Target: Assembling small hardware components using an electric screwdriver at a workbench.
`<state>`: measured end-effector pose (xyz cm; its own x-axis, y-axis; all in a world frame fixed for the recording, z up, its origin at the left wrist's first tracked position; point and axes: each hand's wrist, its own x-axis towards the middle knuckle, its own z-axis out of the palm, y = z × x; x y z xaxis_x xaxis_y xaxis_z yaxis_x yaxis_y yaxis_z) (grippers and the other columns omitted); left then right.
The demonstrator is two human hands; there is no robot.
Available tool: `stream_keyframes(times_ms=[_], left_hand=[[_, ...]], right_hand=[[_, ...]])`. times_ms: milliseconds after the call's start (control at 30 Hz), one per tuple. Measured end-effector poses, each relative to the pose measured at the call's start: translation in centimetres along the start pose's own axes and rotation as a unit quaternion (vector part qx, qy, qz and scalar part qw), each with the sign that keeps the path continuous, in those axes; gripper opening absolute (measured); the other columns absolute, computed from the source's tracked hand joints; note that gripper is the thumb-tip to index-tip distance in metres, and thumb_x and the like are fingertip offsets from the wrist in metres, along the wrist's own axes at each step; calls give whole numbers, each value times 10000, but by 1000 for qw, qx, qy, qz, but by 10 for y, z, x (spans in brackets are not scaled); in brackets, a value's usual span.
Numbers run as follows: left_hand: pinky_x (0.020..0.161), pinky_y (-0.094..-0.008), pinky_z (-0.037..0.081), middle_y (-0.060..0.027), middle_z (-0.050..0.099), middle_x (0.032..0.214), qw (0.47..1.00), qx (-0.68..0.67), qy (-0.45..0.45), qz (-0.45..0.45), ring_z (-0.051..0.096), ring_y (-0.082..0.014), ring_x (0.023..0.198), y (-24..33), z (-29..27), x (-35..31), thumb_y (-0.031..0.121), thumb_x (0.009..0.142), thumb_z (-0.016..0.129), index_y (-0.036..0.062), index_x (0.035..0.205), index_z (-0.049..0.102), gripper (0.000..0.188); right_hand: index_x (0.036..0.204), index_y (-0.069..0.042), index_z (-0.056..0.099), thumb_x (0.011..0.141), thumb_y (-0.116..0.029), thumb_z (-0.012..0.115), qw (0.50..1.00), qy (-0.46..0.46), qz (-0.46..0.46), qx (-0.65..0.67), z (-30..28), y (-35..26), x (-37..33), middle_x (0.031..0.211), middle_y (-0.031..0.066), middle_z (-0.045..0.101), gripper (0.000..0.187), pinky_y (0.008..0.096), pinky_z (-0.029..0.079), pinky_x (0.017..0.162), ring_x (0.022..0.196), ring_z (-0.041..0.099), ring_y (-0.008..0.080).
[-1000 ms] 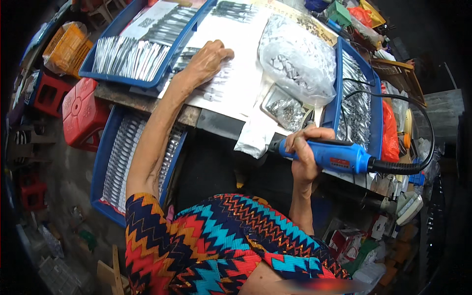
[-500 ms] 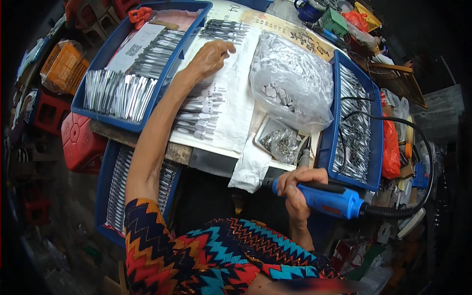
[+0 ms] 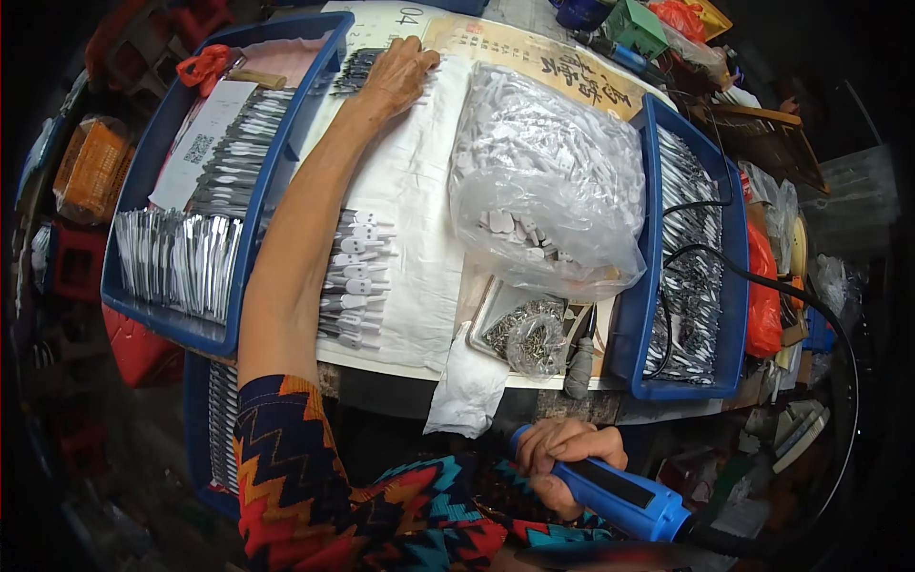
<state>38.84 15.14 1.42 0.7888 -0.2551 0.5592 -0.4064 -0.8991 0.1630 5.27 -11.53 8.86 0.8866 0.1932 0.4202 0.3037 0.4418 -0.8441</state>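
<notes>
My left hand (image 3: 396, 78) reaches to the far end of the white cloth (image 3: 419, 238). Its fingers curl down at a row of slim dark metal pieces (image 3: 356, 69); whatever lies between the fingertips is hidden. Below my left forearm lies a second row of slim pieces with pale, rounded ends (image 3: 357, 276). Near my body, my right hand (image 3: 567, 458) is wrapped round a blue corded electric screwdriver (image 3: 629, 500), its tip end pointing left, off the table.
A clear plastic bag of pale flat pieces (image 3: 548, 162) fills the middle. In front sits a small tray of screws (image 3: 486, 329). Blue trays of metal pieces stand left (image 3: 243, 238) and right (image 3: 736, 315). The tool's black cord (image 3: 829, 319) loops at right.
My left hand has moved farther away, onto the far row of dark pieces. The right hand and screwdriver sit lower in view, as the whole view has shifted.
</notes>
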Motion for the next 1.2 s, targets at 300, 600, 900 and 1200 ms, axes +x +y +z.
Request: stream_keyframes(times_ms=[300,600,900,1200], left_hand=[[779,-365,373,-79,605,927,994,2,110,-15,540,-250,925,-1,-10,-13,-24,709,552,66,917,604,232],[777,-354,417,-133,605,919,949,-145,279,-13,570,-280,859,60,-100,-39,-21,762,548,0,975,564,214],[458,-187,312,11,416,639,885,-409,190,-114,389,-44,524,171,-184,-145,123,925,410,4,1091,468,212],[352,-158,313,-40,539,648,564,-730,-70,-380,413,-40,432,251,-167,-258,144,849,571,8,1103,487,300]], right_hand=[[908,37,447,634,153,627,1000,20,-4,0,4,-4,-2,686,134,517,347,300,460,497,553,517,158],[920,-41,379,732,119,559,993,28,61,-94,1,-7,-22,734,95,524,305,280,462,593,623,533,146],[927,-34,422,712,99,589,987,71,1,-142,7,4,-22,708,48,491,303,215,409,551,604,481,88],[907,-18,458,707,58,628,985,87,-13,-148,8,6,-16,697,54,521,273,218,434,497,554,532,100]])
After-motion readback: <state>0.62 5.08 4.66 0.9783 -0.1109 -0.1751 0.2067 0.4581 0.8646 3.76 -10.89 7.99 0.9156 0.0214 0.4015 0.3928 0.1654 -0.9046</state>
